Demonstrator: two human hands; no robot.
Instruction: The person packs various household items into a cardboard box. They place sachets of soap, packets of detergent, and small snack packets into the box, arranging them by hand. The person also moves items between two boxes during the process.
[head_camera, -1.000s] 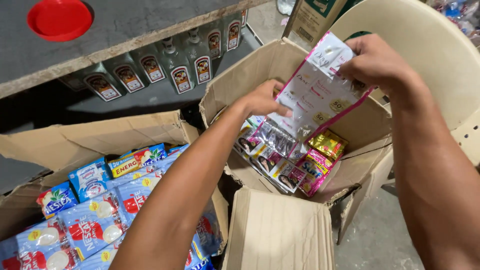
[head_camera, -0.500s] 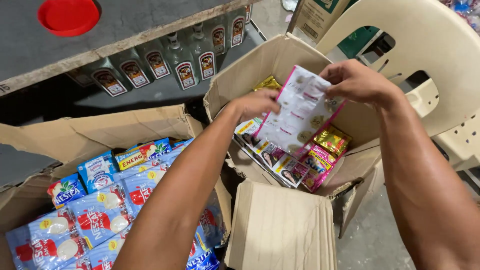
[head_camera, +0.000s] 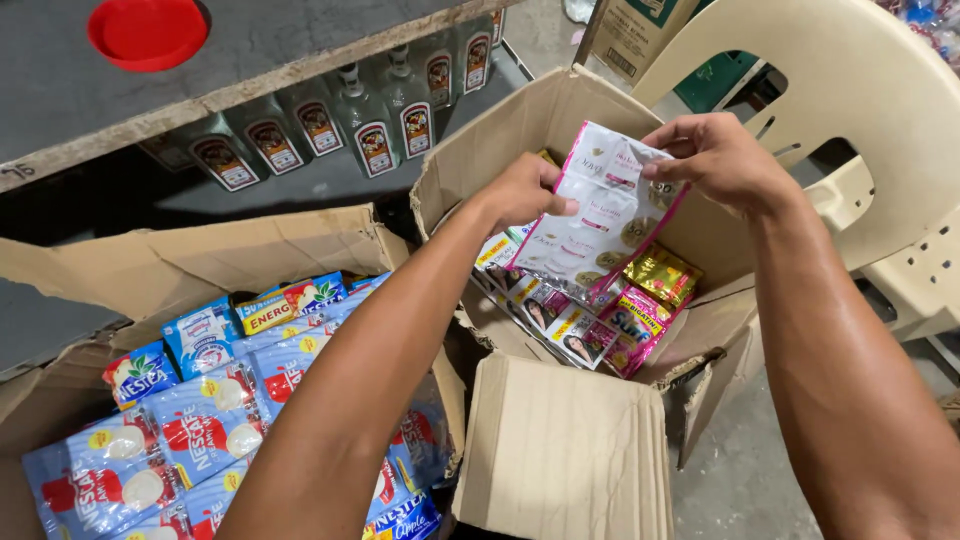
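Both my hands hold a white and pink strip of sachets (head_camera: 606, 215) over an open cardboard box (head_camera: 470, 175). My left hand (head_camera: 525, 190) grips the strip's left edge, and my right hand (head_camera: 715, 160) pinches its upper right corner. Under the strip, inside the box, lie several more sachet strips (head_camera: 585, 325) in white, pink and gold. The strip hangs tilted, its lower end touching the packs below.
A second open box (head_camera: 160, 265) at the left holds several blue and white drink-mix packets (head_camera: 190, 420). Clear glass bottles (head_camera: 365, 120) stand under a grey shelf with a red lid (head_camera: 147, 30). A cream plastic chair (head_camera: 860, 95) stands behind the box.
My hands have lowered the sachet strip slightly toward the box. My view has shifted a little, so the boxes sit lower and further right.
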